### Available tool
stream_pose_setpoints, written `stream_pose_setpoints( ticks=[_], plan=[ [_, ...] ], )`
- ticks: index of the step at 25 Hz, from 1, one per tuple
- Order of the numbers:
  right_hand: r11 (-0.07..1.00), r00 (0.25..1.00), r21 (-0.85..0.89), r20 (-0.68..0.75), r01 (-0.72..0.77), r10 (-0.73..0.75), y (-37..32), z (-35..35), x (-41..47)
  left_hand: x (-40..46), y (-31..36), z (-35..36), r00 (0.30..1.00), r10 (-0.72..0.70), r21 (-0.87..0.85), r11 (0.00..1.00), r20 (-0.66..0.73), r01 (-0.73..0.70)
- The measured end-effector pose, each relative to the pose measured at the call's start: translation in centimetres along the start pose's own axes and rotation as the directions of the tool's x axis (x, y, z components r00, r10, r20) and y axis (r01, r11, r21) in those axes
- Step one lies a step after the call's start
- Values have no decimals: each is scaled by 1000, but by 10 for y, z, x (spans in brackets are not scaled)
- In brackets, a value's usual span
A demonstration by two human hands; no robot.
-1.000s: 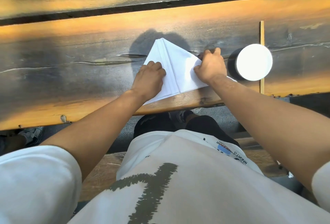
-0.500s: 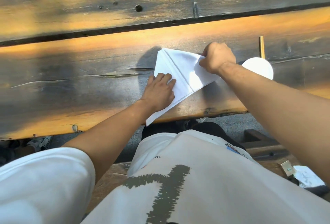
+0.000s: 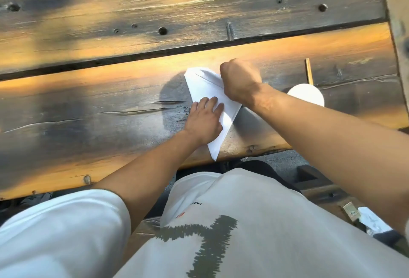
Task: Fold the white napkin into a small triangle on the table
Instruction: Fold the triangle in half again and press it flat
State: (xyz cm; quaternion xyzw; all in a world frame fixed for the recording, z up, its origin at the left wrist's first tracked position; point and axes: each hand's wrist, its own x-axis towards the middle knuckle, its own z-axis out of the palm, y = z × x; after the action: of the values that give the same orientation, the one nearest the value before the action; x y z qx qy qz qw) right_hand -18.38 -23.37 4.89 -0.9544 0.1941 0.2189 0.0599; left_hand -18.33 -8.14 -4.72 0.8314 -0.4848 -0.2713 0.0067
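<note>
— Where are your fingers right now?

— Your left hand [image 3: 204, 120] lies flat on the white napkin [image 3: 208, 91], fingers straight and close together, pressing the paper down onto the table [image 3: 88, 109]. The fingertips point toward the far edge and sit near the middle of the folded shape; the heel of the hand hangs off the napkin's left side, on bare wood.

— And your right?

— Your right hand [image 3: 240, 81] is curled into a fist at the napkin's far right corner, knuckles toward the far edge. It seems to bear on or pinch the paper there, but the fingertips are hidden under the hand and blurred, so you cannot tell which.

— Where does the napkin sit?

— On the near plank, close to the table's near edge. It is already a long triangle: a wide side toward the far edge and a sharp tip pointing back at you, the tip reaching the near edge. A crease line shows near the wide end.

— Anything else on your table?

— A white round cup [image 3: 306, 95] stands to the right, partly behind your right forearm, with a thin wooden stick [image 3: 309, 74] just beyond it, toward the far edge.
</note>
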Motion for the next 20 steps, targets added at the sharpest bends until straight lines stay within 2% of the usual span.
stream_pose_setpoints(
  ticks=[3, 6, 8, 10, 11, 12, 13, 14, 15, 16, 18, 20],
  plan=[
    [999, 995, 54, 95, 4, -10, -17, 22, -11, 3, 6, 1, 996, -60, -136, 989, -62, 51],
    [992, 998, 127, 65, -7, -1, -29, 43, -24, 4, -3, -1, 994, -72, -292, 955, -84, 44],
    [981, 999, 188, 34, -48, 42, -34, 51, -29, -5, -20, 3, 971, -53, -340, 940, -234, -31],
    [974, 997, 216, 30, -74, 69, -36, 58, -34, -13, -40, 9, 908, -209, -440, 897, -362, 30],
    [973, 996, 218, 38, -82, 76, -37, 62, -36, -13, -50, 9, 872, -349, -570, 815, -343, 102],
    [972, 996, 218, 49, -90, 81, -39, 67, -38, -10, -57, 4, 837, -497, -739, 649, -230, 182],
    [971, 995, 218, 59, -95, 84, -41, 72, -40, -4, -62, -2, 806, -590, -882, 405, -52, 240],
    [971, 995, 218, 62, -96, 84, -44, 77, -42, 3, -65, -10, 787, -602, -949, 152, 133, 276],
    [972, 994, 215, 62, -96, 85, -47, 82, -45, 10, -67, -18, 782, -566, -955, -34, 260, 293],
    [972, 994, 213, 59, -101, 91, -49, 86, -46, 16, -67, -25, 789, -520, -943, -125, 328, 309],
    [967, 993, 225, 42, -118, 111, -52, 97, -48, 23, -67, -35, 804, -447, -919, -207, 393, 334],
    [962, 991, 242, 5, -129, 132, -53, 106, -49, 31, -68, -39, 806, -433, -910, -274, 405, 310]
  ],
)
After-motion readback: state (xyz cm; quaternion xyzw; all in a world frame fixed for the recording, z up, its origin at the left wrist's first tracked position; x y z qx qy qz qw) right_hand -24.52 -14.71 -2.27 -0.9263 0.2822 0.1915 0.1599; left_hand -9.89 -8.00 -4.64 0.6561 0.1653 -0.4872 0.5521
